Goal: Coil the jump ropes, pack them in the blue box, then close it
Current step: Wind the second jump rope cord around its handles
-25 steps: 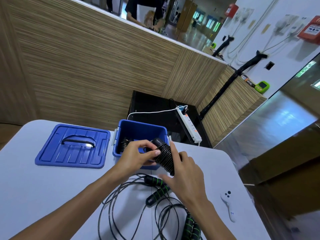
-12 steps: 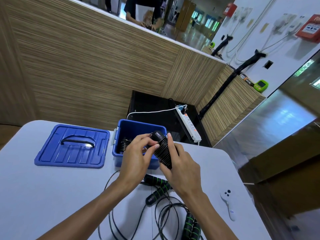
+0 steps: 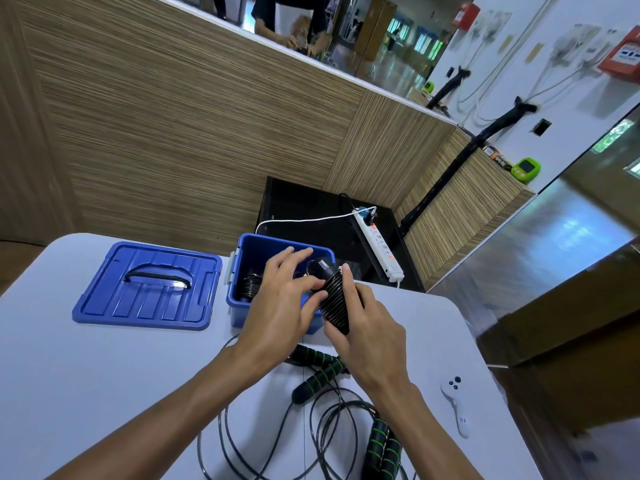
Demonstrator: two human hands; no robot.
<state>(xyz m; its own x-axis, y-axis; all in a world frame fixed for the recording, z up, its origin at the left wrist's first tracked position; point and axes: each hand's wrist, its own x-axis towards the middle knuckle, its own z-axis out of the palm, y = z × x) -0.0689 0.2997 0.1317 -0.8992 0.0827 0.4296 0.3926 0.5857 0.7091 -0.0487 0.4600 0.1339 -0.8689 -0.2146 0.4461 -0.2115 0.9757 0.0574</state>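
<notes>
A black jump rope wound tightly round its handles forms a coiled bundle (image 3: 333,295), held just over the near rim of the open blue box (image 3: 246,271). My right hand (image 3: 367,327) grips the bundle from below and the right. My left hand (image 3: 282,299) has its thumb on the bundle's top while its fingers stretch over the box opening. Another coiled black rope (image 3: 250,286) lies inside the box at the left. Loose black cord (image 3: 277,427) with green-striped handles (image 3: 320,372) sprawls on the table below my hands.
The blue lid (image 3: 149,287) with its handle lies flat left of the box on the white table (image 3: 86,375). A white remote (image 3: 455,403) rests near the right edge. Another handle pair (image 3: 381,448) sits at the bottom. A power strip (image 3: 379,247) lies beyond the table.
Both hands have carried the coiled bundle a little farther toward the box. My left fingers have straightened and reached out over the opening.
</notes>
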